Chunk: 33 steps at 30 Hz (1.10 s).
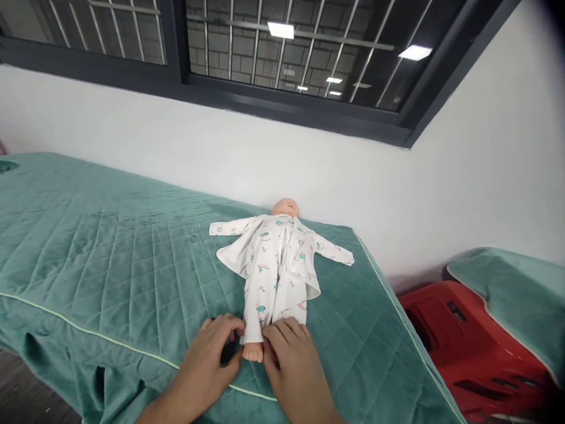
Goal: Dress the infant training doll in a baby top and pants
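Observation:
A baby doll (pixel 286 207) lies on its back, its head toward the wall. It wears a white printed jacket (pixel 304 250), spread open with both sleeves stretched out sideways, and white printed trousers (pixel 260 282). One bare doll foot (pixel 253 352) pokes out of the trouser cuff nearest me; the other foot is hidden. My left hand (pixel 212 359) has its fingers curled at the left edge of that cuff, the thumb beside the foot. On the cuff's other side, my right hand (pixel 293 365) grips the fabric, its fingers lying over the trouser leg.
Under the doll is a green quilted cover (pixel 132 253) with pale piping along its edge. To the right stands a red plastic object (pixel 468 347), partly draped with another green cloth (pixel 516 294). Behind are a white wall (pixel 176 153) and a dark-framed window (pixel 286 100) with metal bars.

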Motion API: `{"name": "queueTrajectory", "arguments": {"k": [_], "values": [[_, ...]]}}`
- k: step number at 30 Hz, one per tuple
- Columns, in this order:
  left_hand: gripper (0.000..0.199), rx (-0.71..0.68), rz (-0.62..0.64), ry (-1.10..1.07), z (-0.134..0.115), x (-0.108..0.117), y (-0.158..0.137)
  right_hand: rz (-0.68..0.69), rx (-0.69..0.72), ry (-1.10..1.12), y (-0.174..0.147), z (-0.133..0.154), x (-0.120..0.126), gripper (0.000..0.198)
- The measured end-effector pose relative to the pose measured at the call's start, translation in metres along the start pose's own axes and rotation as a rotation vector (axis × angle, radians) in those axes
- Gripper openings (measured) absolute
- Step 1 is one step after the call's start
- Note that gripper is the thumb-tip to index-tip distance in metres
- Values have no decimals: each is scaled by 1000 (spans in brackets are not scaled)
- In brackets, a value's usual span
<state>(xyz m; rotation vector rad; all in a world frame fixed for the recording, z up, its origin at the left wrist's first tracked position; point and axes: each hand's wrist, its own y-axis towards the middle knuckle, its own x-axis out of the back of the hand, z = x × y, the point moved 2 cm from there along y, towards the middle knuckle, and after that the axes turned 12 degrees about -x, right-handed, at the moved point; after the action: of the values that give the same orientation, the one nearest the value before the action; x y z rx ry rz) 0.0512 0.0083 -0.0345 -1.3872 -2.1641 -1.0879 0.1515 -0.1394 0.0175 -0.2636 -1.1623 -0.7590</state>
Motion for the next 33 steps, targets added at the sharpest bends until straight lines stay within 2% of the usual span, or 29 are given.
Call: {"name": "queueTrajectory", "arguments": {"k": [3, 7, 10, 14, 20, 24, 28, 30, 33], "values": [[16, -19, -15, 39, -2, -5, 2, -18, 13, 41, -1, -1, 0, 18], [20, -3, -79, -45, -5, -6, -1, -53, 32, 96, -5, 0, 8, 17], [19, -27, -174, -93, -13, 1, -7, -92, 69, 115, -9, 3, 21, 17], [16, -86, -286, -14, -20, 9, -16, -97, 114, 64, -14, 5, 29, 16], [15, -102, -256, 98, -6, 0, -31, -89, 183, -46, -18, 3, 13, 18], [16, -129, -205, 102, -2, 3, -33, -8, 169, -28, -15, 4, 20, 13], [14, -76, -227, 36, 10, 18, -11, 47, 106, 116, -1, -3, 46, 11], [17, -10, -272, 4, 26, 27, 14, 19, 69, 183, 11, -11, 58, 12], [25, 87, -331, 37, 57, 40, 67, -22, -7, 271, 36, -25, 71, 12]]}}
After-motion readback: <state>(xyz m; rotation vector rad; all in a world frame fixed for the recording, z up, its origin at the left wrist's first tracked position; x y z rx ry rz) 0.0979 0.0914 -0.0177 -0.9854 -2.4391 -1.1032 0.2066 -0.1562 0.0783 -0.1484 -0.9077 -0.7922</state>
